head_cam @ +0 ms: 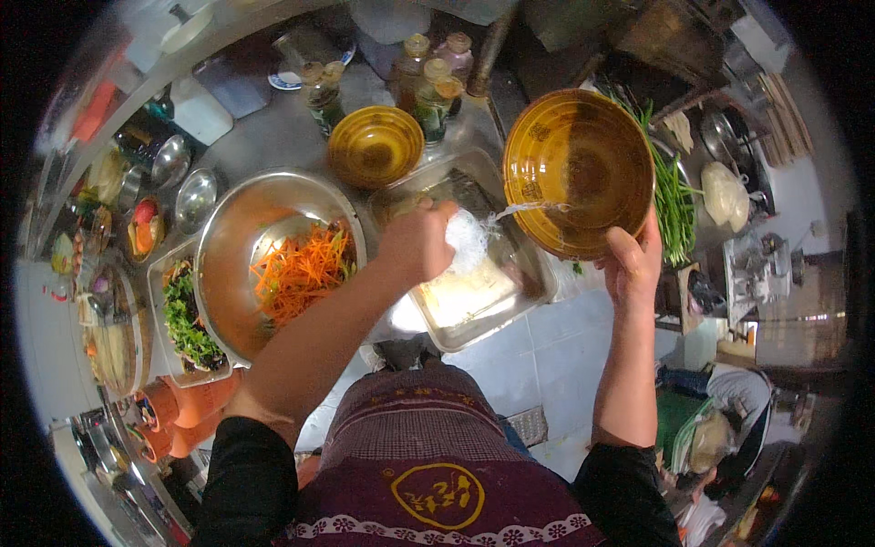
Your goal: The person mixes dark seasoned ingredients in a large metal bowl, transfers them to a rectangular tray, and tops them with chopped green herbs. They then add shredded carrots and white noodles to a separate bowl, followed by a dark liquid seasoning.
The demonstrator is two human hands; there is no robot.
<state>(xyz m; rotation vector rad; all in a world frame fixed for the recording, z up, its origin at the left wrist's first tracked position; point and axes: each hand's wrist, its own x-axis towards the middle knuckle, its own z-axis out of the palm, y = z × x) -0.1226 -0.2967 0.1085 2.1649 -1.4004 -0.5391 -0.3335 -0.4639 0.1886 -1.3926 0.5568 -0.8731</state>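
Observation:
My left hand (425, 239) grips a clump of white, translucent strands (468, 239), perhaps thin noodles, above a rectangular metal tray (543, 290). A thin trail of the same white stuff reaches across to a large brown glazed bowl (608, 164). That bowl is tilted, its inside facing me, and my right hand (630, 263) holds it by the lower right rim, thumb inside. Below the clump, the tray appears to contain liquid, with strong glare. To the left, a wide steel basin (229, 273) contains shredded carrot (304, 270) with some green pieces.
A smaller brown bowl (376, 145) stands behind the tray, near several bottles (432, 96). Chopped greens (188, 321) fill a clear tray at left. Long green stalks (673, 212) lie beyond the right hand. A bent-over person (742, 403) is at lower right.

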